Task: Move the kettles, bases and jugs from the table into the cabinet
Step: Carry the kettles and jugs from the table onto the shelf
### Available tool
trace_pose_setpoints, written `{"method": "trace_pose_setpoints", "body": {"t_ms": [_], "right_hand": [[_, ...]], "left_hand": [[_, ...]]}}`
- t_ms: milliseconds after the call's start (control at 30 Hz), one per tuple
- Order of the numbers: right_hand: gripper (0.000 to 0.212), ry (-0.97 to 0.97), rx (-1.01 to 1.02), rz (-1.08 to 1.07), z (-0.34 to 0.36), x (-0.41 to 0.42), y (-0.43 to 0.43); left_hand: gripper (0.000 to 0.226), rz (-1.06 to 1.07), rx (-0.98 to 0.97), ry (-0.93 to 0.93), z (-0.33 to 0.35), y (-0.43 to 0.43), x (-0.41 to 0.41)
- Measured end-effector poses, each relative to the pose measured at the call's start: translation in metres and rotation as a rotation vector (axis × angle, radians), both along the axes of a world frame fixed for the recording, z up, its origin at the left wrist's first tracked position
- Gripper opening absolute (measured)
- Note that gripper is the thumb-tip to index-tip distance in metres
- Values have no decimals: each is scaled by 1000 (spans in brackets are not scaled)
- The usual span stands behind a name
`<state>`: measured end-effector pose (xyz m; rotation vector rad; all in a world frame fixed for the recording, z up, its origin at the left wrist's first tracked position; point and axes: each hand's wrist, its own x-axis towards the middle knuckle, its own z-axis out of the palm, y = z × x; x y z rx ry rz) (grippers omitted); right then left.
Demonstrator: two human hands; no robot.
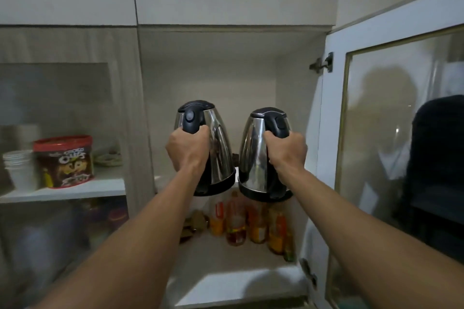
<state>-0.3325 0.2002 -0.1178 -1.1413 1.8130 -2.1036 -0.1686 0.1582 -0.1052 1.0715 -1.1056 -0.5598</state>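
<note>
Indoors, dim; open cabinet (226,40), glass door (391,133) swung right. Left hand (187,150) clenched on left kettle (216,148) handle, right hand (287,149) on right kettle (253,150) handle; both raised at upper shelf front edge. Bottles (251,223) on lower shelf beneath; cereal tub (64,160) behind left door

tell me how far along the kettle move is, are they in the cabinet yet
Nothing is visibly stowed yet. In hand: the left hand grips the left kettle by its handle and the right hand grips the right kettle, both held up inside the open cabinet at its upper shelf, above the bottles. Left: setting both down. The bases, jugs and table are out of view.
</note>
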Motion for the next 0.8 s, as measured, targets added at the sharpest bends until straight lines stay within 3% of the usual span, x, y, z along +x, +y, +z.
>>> {"method": "trace_pose_setpoints", "body": {"t_ms": [433, 800], "right_hand": [[15, -3, -90, -8, 40, -121, -164], [12, -73, -25, -16, 8, -158, -277]], "left_hand": [[23, 45, 14, 4, 20, -166, -106], [26, 58, 74, -52, -5, -284, -139]]}}
